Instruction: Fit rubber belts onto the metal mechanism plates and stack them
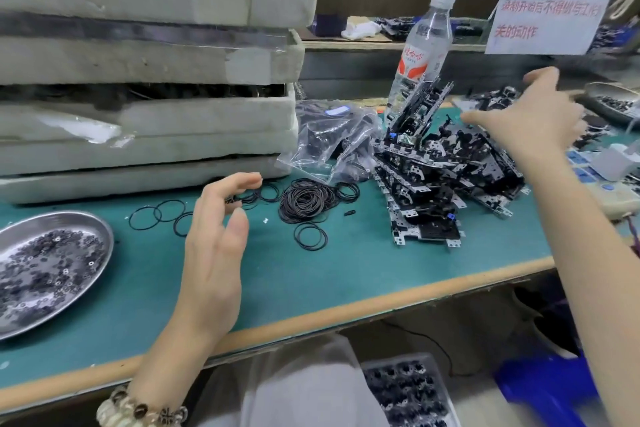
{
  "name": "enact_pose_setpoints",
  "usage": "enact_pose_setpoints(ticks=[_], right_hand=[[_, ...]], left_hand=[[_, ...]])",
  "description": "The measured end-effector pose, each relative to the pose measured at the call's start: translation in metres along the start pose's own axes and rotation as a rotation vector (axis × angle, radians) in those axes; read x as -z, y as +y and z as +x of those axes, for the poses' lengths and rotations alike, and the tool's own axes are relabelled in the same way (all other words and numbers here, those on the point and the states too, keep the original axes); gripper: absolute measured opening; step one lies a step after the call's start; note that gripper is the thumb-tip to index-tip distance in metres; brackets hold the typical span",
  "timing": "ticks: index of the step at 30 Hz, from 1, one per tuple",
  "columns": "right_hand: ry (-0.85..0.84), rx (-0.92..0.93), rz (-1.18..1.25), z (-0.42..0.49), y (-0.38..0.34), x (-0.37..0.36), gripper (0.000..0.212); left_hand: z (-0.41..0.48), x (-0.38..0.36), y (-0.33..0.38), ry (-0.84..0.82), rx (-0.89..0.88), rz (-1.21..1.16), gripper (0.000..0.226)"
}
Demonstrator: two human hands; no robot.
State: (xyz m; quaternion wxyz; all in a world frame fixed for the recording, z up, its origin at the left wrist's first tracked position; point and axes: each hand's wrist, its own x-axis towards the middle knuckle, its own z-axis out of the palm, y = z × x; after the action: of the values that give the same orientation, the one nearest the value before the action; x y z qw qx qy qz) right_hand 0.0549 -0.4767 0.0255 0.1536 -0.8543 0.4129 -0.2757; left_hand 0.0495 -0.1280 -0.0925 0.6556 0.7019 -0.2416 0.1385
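Sitting past the left hand (214,253) is a big stack of white foam trays (145,121). Just below the right hand (533,120) lies a messy pile of metal plates (446,180). Between both hands sits a heap of black rubber belts (304,199). The left hand is loosely bent, the right hand is spread wide, and both hold nothing.

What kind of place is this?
Probably a factory assembly bench: piled metal mechanism plates, loose rubber belts on the green mat, stacked foam trays.
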Motion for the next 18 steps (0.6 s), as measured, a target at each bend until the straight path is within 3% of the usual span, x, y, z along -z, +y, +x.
enact_pose_setpoints(ticks=[3,6,13,16,18], right_hand=[[-0.097,0.091,0.006,-0.002,-0.003,0.002,0.095],[-0.173,0.130,0.228,-0.004,0.000,0.011,0.085],[0.010,0.165,0.411,-0.024,0.001,0.027,0.050],[0.045,0.330,0.507,-0.059,-0.018,0.035,0.039],[0.022,0.559,0.510,-0.096,-0.032,0.030,0.024]], left_hand=[[-0.001,-0.001,0.001,-0.011,-0.008,0.022,0.039],[-0.002,0.000,0.002,-0.007,-0.004,0.022,0.041],[-0.004,0.001,0.004,0.001,0.010,0.037,0.041],[-0.004,0.000,0.006,0.014,0.008,0.039,0.038],[-0.004,0.000,0.007,0.032,-0.009,0.038,0.035]])
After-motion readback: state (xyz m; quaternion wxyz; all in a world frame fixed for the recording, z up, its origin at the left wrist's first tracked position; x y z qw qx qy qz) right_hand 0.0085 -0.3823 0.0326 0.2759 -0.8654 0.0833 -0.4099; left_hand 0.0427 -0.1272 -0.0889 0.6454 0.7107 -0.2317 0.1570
